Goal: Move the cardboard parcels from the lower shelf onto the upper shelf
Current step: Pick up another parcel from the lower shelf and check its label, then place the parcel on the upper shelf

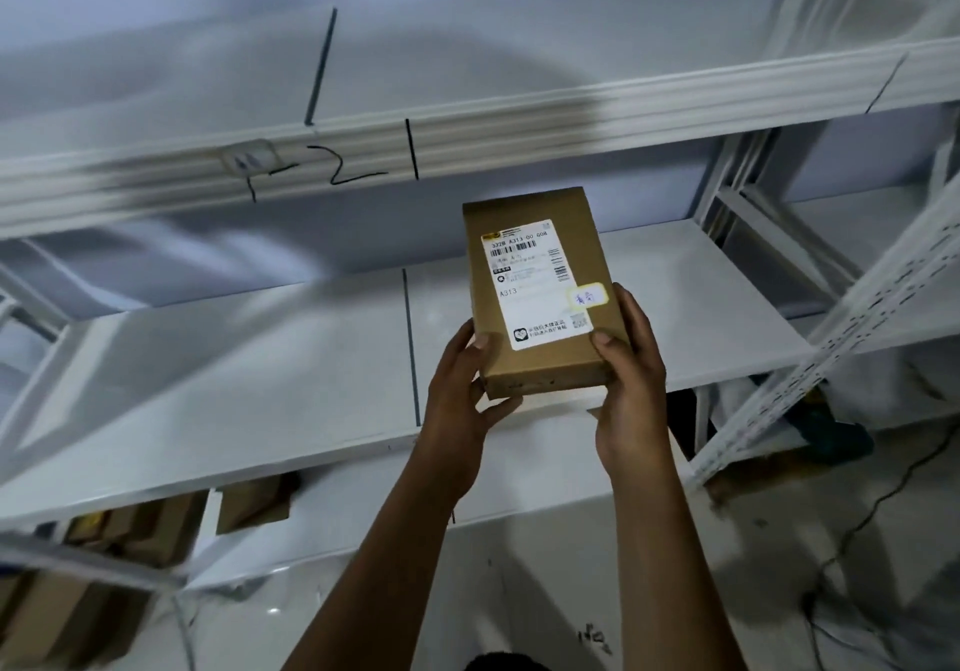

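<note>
A flat cardboard parcel (540, 296) with a white shipping label is held up in front of me, above the white middle shelf board (234, 389). My left hand (462, 400) grips its near left corner and my right hand (631, 374) grips its near right corner, thumbs on top. The parcel's far end tilts up toward the upper shelf beam (467, 135), which bears handwritten marks. More cardboard parcels (254, 506) lie on the lower shelf at the bottom left, partly hidden under the board.
White metal uprights (831, 337) stand at the right. A dark cable (872, 509) runs across the pale floor at the lower right. A teal object (831, 431) lies behind the right upright. The view is blurred by motion.
</note>
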Demonstrator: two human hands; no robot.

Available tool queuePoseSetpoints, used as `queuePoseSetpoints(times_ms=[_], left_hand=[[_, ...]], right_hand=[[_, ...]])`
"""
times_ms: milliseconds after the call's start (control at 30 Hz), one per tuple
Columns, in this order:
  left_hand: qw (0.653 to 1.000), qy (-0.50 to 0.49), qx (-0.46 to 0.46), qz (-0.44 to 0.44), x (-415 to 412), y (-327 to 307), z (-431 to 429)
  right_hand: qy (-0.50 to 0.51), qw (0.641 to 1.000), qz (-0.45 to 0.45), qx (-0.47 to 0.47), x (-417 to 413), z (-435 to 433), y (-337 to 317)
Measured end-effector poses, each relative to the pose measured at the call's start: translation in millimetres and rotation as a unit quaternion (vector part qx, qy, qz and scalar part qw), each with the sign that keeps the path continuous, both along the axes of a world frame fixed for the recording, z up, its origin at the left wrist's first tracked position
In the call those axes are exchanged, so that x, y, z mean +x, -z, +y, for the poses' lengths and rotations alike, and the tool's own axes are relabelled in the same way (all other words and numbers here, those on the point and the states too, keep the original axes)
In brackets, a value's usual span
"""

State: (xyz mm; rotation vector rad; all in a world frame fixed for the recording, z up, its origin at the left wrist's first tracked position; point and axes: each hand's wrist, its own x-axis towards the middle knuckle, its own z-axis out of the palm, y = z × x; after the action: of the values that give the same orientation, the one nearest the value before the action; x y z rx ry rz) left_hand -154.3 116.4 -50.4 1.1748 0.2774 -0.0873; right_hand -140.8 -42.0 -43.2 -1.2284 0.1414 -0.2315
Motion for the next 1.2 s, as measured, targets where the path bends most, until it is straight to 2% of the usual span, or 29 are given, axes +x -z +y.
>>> queuePoseSetpoints(times_ms=[267,633,733,833,1200], left_hand=[[1.0,-0.012,0.011,0.013,0,6,65],[0.998,-0.032,0.062,-0.001,-3,10,239],[0.996,-0.066,0.052,-0.006,-24,2,281],[0.996,-0.076,0.048,-0.004,-45,-4,309],[0.999,-0.04,0.016,-0.011,-137,-5,329]], right_hand=[[-0.007,1.0,-0.001,-0.001,13,67,0],[-0.02,0.999,-0.008,0.048,23,233,10],[-0.061,0.997,-0.002,0.053,9,272,2],[-0.062,0.997,0.004,0.052,-11,298,-8],[-0.021,0.997,-0.001,0.067,-127,316,-19]])
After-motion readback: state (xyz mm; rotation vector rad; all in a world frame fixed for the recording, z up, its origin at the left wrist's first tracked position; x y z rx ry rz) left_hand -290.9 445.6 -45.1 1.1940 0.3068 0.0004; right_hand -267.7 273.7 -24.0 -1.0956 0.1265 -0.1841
